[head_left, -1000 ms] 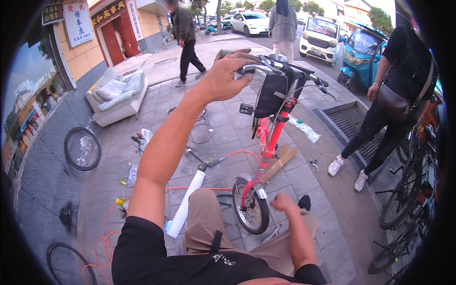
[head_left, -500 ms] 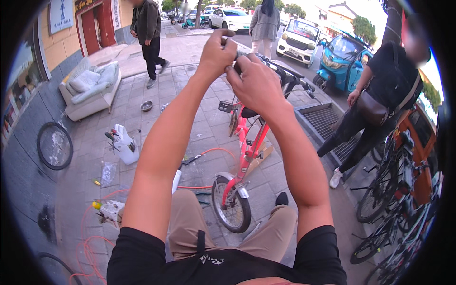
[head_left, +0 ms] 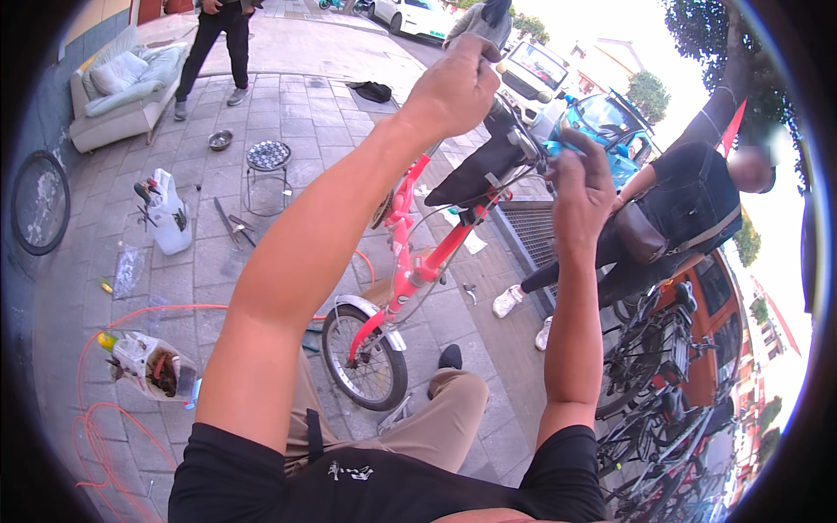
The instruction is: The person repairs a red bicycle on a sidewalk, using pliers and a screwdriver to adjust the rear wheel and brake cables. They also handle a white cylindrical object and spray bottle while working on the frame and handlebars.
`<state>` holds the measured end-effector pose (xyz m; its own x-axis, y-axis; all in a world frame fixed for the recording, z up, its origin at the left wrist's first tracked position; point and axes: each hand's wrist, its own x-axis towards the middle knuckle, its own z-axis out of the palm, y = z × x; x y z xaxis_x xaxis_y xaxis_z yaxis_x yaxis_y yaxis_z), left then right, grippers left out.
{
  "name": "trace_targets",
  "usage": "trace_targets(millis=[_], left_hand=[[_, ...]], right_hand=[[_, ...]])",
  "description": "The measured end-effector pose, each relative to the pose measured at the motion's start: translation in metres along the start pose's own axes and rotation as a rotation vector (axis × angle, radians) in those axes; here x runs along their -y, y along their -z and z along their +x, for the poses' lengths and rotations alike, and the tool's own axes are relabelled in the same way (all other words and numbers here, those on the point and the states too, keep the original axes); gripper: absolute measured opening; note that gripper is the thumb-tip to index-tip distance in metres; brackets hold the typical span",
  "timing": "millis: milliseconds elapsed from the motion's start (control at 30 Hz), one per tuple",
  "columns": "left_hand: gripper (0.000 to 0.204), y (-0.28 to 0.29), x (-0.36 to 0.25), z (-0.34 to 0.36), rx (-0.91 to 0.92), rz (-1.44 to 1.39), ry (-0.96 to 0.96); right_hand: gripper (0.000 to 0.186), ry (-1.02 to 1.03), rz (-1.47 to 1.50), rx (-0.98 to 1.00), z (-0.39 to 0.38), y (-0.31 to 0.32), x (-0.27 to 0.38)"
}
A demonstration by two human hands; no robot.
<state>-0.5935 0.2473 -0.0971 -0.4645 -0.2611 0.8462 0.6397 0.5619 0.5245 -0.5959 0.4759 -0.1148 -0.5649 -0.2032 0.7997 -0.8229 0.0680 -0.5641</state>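
Note:
A red-pink small-wheeled bicycle (head_left: pixel 403 283) stands between my legs, its front wheel (head_left: pixel 366 362) closest to me. My left hand (head_left: pixel 458 87) is closed at the left end of the black handlebar (head_left: pixel 516 129), and its fingers partly hide that end. Just off the right side of the bar, by the brake lever and cables, my right hand (head_left: pixel 580 196) is raised with curled fingers. Whether anything thin is in that pinch does not show. Behind the bar, a long black shape (head_left: pixel 471 170) covers part of the frame; its kind is unclear.
To the left are plastic tubs of tools (head_left: pixel 170 218) and scraps (head_left: pixel 157 370), an orange hose (head_left: pixel 113 414), a patterned stool (head_left: pixel 268 157) and a sofa (head_left: pixel 126 83). A person with a brown bag (head_left: pixel 641 235) stands at right beside a metal grate (head_left: pixel 527 231) and parked bicycles (head_left: pixel 654 349).
My hands, close together at the handlebar's left end before, are now apart; the right one has moved right and down. The view has turned, and the person at right appears nearer the bicycle.

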Motion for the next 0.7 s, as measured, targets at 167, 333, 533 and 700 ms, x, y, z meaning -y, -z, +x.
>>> trace_targets(millis=[167,333,533,700], left_hand=[[0.028,-0.013,-0.011,-0.011,-0.04,-0.021,-0.141],[0.028,-0.011,-0.01,-0.01,-0.054,-0.06,-0.111],[0.03,-0.013,-0.022,-0.02,-0.043,-0.02,-0.04],[0.032,-0.013,-0.006,-0.013,-0.075,-0.002,-0.098]], right_hand=[[0.036,0.225,-0.278,0.031,-0.002,0.009,-0.004],[0.036,0.277,-0.595,0.218,-0.012,0.004,0.033],[0.031,0.696,-0.819,0.138,-0.005,-0.013,0.04],[0.041,0.568,-0.773,0.16,-0.011,-0.001,0.028]])
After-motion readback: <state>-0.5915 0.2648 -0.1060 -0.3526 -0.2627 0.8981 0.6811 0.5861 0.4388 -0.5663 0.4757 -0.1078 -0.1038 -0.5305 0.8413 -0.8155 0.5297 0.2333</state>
